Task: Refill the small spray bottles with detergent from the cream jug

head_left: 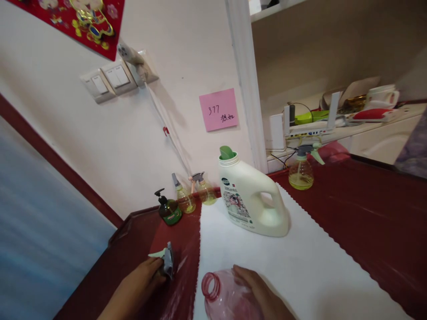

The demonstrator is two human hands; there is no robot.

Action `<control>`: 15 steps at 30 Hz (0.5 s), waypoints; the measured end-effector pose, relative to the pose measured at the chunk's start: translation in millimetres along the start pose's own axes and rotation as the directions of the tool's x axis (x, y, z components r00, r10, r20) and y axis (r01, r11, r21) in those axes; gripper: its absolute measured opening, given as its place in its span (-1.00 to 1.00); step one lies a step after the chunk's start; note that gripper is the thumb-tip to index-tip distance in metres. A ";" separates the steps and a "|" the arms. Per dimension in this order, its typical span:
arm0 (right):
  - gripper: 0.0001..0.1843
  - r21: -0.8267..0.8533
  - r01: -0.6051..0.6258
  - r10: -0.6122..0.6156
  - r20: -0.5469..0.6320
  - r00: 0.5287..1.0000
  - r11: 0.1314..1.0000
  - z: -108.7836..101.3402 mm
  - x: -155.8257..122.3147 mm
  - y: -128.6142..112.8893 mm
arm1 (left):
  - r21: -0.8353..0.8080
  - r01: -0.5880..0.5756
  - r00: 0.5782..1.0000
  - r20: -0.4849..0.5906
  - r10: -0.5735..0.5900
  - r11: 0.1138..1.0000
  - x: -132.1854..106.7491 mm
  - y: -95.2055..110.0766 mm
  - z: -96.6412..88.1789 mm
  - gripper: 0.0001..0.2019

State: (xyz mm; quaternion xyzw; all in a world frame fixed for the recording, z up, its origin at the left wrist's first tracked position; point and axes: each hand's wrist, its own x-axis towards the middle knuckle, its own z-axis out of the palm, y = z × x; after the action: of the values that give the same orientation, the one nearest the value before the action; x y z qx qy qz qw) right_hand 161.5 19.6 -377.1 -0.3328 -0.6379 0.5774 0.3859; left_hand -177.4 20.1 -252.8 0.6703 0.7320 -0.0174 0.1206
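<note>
**Q:** Hands first. What's the L hand doing?

**A:** L hand (140, 284) is curled shut around a grey-and-green spray trigger head (167, 260). No bottle is attached to the head. It's held just above the dark red tabletop (367, 213).

**Q:** And the R hand?

**A:** R hand (258, 289) is lying over a clear pink plastic bottle (223, 295), fingers fairly flat on its upper side. Can't tell if it's gripping or just resting. The bottle is on its side, uncapped, w/ its open threaded neck pointing toward the L hand. Its lower end is cut off by the frame.

**Q:** Where's that bottle sitting?

**A:** On a white scallop-edged mat (300, 266), in front of the big white detergent jug (250, 198), which stands upright w/ a green spout. The spray head is front-left of the jug, off the mat.

**Q:** What else is around the jug?

**A:** Behind it to the L, by the wall: a green pump soap bottle (168, 210) and two small spray bottles (185, 199) (205, 191) w/ yellowish liquid. To its R, off the mat: a third spray bottle (301, 171). Above it on the wall: a pink sticky note (218, 110) marked 377.
</note>
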 end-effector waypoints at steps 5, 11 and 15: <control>-0.20 -0.009 0.015 -0.015 -0.011 1.000 1.000 0.9 0.8 4.4 | 0.032 0.015 1.000 -0.009 -0.015 0.999 -0.1 0.7 0.9 -0.64; -0.10 0.033 0.032 -0.033 0.014 0.999 0.999 -1.7 1.4 5.1 | -0.086 -0.048 0.986 -0.164 0.034 0.995 -27.8 44.1 -14.5 -0.51; -0.15 -0.086 0.044 -0.047 -0.033 0.998 0.995 -4.1 -5.5 -3.9 | -0.465 -0.302 0.953 -0.184 0.243 0.832 -40.6 92.8 16.9 -0.21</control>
State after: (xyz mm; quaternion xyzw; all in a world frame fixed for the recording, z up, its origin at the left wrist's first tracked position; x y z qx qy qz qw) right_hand 167.8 16.3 -373.6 -0.3443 -0.6627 0.5348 0.3954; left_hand -80.3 -13.3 -248.5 0.7153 0.6153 0.2244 0.2438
